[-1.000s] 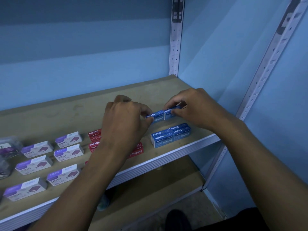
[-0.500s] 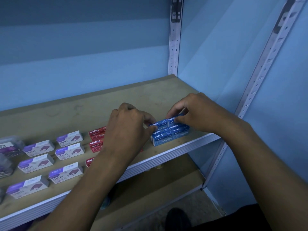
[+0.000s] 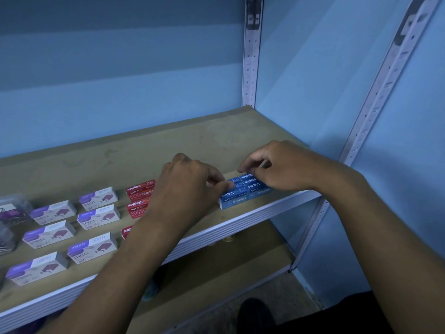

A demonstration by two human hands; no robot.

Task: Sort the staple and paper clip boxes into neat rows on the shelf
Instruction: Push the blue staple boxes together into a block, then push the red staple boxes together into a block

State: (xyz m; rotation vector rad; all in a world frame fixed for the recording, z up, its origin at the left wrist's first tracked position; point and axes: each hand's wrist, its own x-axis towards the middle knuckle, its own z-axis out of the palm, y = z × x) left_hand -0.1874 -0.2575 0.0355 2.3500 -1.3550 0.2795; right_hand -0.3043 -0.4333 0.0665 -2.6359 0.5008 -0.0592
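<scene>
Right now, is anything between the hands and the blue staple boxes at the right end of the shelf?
Nothing visible. The left hand and the right hand are already at the blue staple boxes, fingers touching them from either side near the shelf front edge.

A stockroom or stationery shop, by the look of it. A slotted metal upright (image 3: 250,68) carries a board shelf (image 3: 168,145) against blue walls, and identical retail staple boxes (image 3: 96,216) lie on it in rows by colour.
</scene>
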